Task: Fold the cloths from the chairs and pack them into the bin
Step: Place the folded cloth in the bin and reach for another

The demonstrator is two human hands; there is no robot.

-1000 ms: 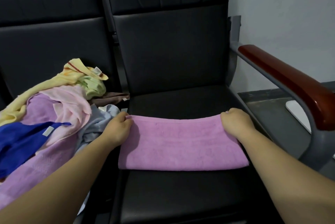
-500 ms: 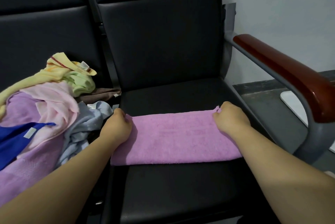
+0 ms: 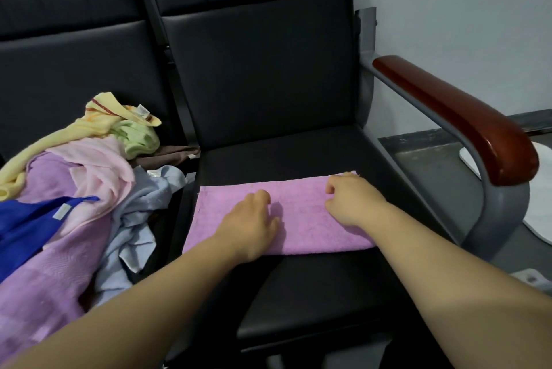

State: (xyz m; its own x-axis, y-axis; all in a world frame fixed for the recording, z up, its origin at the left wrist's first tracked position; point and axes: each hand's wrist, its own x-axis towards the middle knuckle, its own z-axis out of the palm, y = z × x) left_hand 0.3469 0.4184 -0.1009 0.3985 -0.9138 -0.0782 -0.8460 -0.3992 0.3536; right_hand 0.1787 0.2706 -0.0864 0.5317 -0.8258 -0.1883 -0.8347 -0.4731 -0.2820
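Note:
A pink cloth [image 3: 301, 219], folded into a long strip, lies across the black seat [image 3: 298, 294] of the right chair. My left hand [image 3: 251, 225] lies flat on the strip's left half, fingers straight and pressing down. My right hand [image 3: 352, 201] rests on the right half near the far edge, fingers loosely curled; no pinch is visible. A heap of unfolded cloths [image 3: 74, 189] in yellow, green, pale pink, lilac, blue and light blue covers the left chair's seat.
A grey metal armrest with a red-brown wooden top [image 3: 460, 117] borders the right chair. Beyond it, a white object [image 3: 540, 198] sits on the grey floor, only partly in view. A pale wall stands behind.
Both hands have let go of the cloth's far corners and slid inward onto its top; the left hand has moved furthest, toward the middle. The strip looks narrower than a second ago.

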